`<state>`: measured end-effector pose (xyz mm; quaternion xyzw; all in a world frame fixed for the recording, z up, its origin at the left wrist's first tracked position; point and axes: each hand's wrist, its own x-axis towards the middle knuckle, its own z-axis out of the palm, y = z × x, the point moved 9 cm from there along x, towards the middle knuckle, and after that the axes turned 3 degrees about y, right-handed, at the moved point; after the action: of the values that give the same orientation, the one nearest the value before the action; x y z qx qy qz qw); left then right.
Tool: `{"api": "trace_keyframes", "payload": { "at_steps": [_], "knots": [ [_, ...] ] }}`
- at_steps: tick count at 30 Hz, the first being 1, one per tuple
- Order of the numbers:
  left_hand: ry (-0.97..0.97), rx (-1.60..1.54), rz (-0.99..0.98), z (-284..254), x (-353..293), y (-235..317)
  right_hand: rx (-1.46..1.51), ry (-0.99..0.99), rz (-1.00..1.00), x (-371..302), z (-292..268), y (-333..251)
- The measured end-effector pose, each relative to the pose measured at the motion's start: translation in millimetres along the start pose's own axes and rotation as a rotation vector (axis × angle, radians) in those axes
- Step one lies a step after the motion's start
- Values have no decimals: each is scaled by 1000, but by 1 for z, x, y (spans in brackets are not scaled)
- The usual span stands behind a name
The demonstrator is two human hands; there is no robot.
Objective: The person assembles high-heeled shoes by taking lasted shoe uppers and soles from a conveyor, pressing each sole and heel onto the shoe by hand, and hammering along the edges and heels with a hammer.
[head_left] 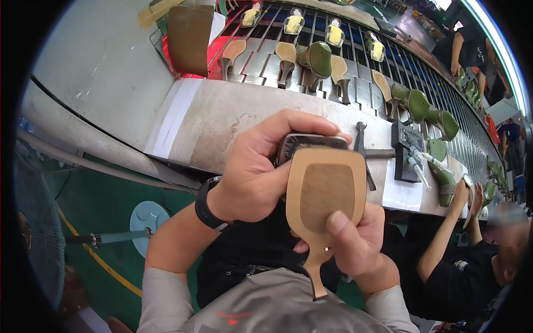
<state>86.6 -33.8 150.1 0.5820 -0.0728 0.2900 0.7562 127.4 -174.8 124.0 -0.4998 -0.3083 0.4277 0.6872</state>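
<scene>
In front of my body I hold a tan shoe sole (326, 194) with a darker brown inset panel, tapering to a narrow waist and heel end at the bottom. My right hand (360, 244) grips it, thumb on the panel's lower edge and fingers behind. Curled around a dark, rounded block with a pale shiny rim (288, 145) is my left hand (252, 172), wearing a black wristband. That block sits behind the sole's top edge, partly hidden, so its kind is unclear. I cannot tell whether block and sole touch.
A hammer (363, 150) and a black block (405, 150) with syringe-like tubes lie on the metal bench (222, 119). Behind runs a slatted conveyor (255, 64) carrying heeled soles and green shoes (316, 60). A co-worker (466, 272) handles shoes at right; a fan (39, 233) stands left.
</scene>
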Motion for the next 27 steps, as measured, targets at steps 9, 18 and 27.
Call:
{"api": "trace_keyframes", "payload": {
  "at_steps": [9,18,27],
  "knots": [
    [-46,-47,8,13,-9,0,-48,49,-80,-2,1,5],
    [-85,-14,69,12,-11,2,-46,47,-111,-1,3,4],
    [-91,-17,80,9,-12,3,-53,52,-77,1,6,6]
  ]
}}
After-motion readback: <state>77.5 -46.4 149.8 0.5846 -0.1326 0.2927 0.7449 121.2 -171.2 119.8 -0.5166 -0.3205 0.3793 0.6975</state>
